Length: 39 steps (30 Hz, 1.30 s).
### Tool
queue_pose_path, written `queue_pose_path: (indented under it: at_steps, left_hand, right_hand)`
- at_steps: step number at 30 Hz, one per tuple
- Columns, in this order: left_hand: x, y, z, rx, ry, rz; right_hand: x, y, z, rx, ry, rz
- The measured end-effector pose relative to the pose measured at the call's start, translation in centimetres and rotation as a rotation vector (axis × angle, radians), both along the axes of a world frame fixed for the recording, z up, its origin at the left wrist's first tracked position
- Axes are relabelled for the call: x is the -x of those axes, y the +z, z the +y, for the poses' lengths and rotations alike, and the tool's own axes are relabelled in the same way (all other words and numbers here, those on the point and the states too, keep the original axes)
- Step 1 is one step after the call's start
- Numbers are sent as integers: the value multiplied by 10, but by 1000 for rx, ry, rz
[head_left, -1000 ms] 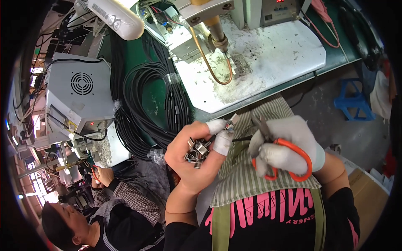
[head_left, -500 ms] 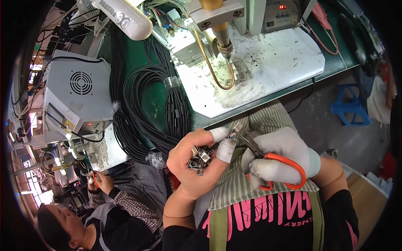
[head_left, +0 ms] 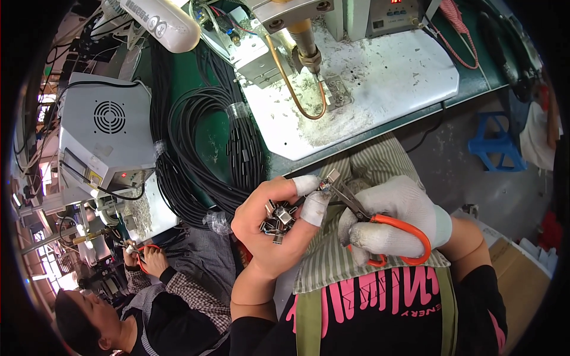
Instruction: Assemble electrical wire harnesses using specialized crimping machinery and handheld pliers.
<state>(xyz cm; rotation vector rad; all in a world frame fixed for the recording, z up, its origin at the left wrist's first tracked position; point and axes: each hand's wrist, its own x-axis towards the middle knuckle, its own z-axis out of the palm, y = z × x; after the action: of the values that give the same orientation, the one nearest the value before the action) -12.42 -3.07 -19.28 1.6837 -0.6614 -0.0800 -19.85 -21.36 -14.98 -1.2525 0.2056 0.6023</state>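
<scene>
My left hand has white finger covers on its thumb and forefinger, which pinch a black cable near its end. A small metal plug connector sticks out beyond the fingertips, with bits of coloured wire at its base. Several more loose metal connectors lie in the palm under the curled fingers. My right hand, in a white glove, is closed around the orange handles of a pair of scissors. The blades point up and left, their tips right at the wires behind the connector.
Ahead stands a machine with a copper tube over a white metal plate strewn with scraps. Bundled black cables lie on the green bench, beside a grey box. At left a co-worker holds orange scissors. A blue stool stands right.
The whole view has shifted slightly. My hands keep nearly the same pose, with the scissor tips still at the connector's base. The co-worker's hands and scissors have moved a little.
</scene>
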Motion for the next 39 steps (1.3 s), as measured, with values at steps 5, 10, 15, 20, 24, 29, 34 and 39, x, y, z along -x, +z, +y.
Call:
queue_pose_path:
  at_steps: [5, 10, 15, 20, 24, 29, 34, 39]
  left_hand:
    - [1, -2, 0, 15, 25, 14]
    - [2, -3, 0, 17, 17, 37]
    - [3, -1, -2, -10, -17, 0]
    - [6, 0, -6, -130, -25, 55]
    - [7, 2, -6, -135, 62, 94]
    - [6, 2, -8, -2, 82, 89]
    - [10, -3, 1, 131, 96, 123]
    - [8, -10, 1, 155, 28, 20]
  right_hand:
    - [1, 0, -1, 12, -21, -6]
    - [2, 3, 0, -6, -75, 16]
    - [7, 4, 3, 198, -393, 14]
    - [21, -33, 7, 975, -272, -739]
    - [23, -29, 3, 964, -119, -705]
    - [16, -26, 5, 860, -56, -796]
    - [15, -29, 2, 492, -354, -742]
    - [0, -10, -6, -77, -247, 78]
